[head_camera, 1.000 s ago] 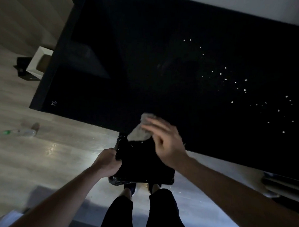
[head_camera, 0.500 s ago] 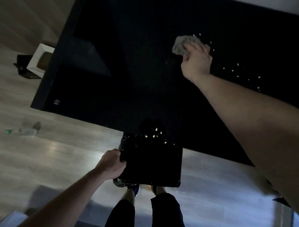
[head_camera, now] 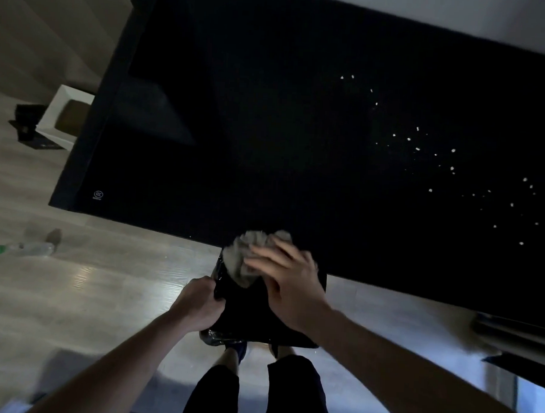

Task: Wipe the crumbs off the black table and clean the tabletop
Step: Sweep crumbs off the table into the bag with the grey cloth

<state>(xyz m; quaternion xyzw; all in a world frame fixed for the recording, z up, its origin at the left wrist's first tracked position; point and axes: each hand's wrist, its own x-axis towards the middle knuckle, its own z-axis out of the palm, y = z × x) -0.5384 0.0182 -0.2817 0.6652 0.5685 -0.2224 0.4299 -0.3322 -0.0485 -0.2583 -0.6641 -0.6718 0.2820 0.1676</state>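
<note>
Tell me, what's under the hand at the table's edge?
A crumpled grey cloth sticks out from under the right hand, over the black-lined bin gripped by the left hand. Any crumbs inside are hidden.

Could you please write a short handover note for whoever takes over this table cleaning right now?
Left hand: gripping the rim of the bag-lined black bin held below the table's near edge.
Right hand: pressing the grey cloth at that edge, over the bin.
Done: the left part of the black table looks clear.
Left: white crumbs are scattered across the right part; sweep them to the bin.
</note>
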